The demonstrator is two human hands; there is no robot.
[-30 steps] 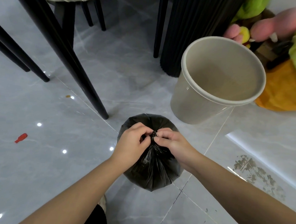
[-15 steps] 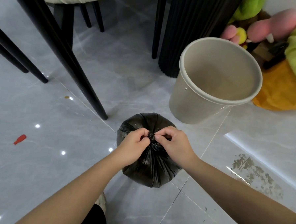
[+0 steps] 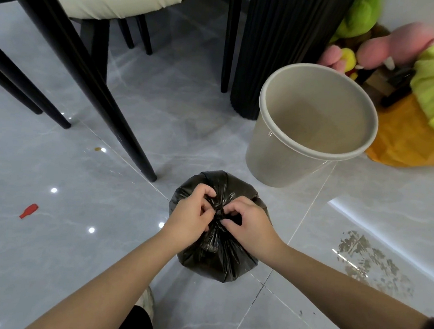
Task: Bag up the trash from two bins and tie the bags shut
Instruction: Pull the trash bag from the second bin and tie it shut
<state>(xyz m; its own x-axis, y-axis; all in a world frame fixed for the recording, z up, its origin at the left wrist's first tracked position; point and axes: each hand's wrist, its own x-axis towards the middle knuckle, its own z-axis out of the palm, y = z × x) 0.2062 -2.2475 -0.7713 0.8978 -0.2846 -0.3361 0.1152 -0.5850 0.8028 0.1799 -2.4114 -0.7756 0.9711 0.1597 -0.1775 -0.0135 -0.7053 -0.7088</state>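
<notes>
Hands: my left hand [image 3: 190, 218] and my right hand [image 3: 250, 224] are together over the top of the bag, fingers curled, each pinching the twisted plastic at the knot [image 3: 218, 212].
Bag: the black trash bag [image 3: 216, 261] sits on the floor right in front of me, between my forearms. It is round and full, with its neck gathered tight under my fingertips.
Bin: the beige bin [image 3: 264, 154] stands just beyond the bag to the right, near it but apart. It is upright, and I can see its plain inner wall and bottom.
In the way: a black chair leg [image 3: 127, 124] slants down to the floor just left of and beyond the bag, close but not touching. More dark legs stand farther left and behind.
Chair: a cream seat cushion [image 3: 114, 0] shows at the top edge.
Column: a black ribbed column [image 3: 279, 54] rises behind the bin.
Toys: a pile of plush toys [image 3: 393, 45], pink, green and yellow, lies at the far right over something orange [image 3: 408, 146], behind the bin.
Strays: a small red scrap [image 3: 28, 211] lies well to the left, and a tiny brown bit [image 3: 97, 148] lies farther back.
Surface: the floor [image 3: 55, 256] is glossy grey marbled tile with thin grout lines, dotted with reflected ceiling lights.
Mark: a scuffed, patchy spot [image 3: 372, 258] shows on the tile to my right.
Room: a bright band of reflected light runs across the tile on the right.
</notes>
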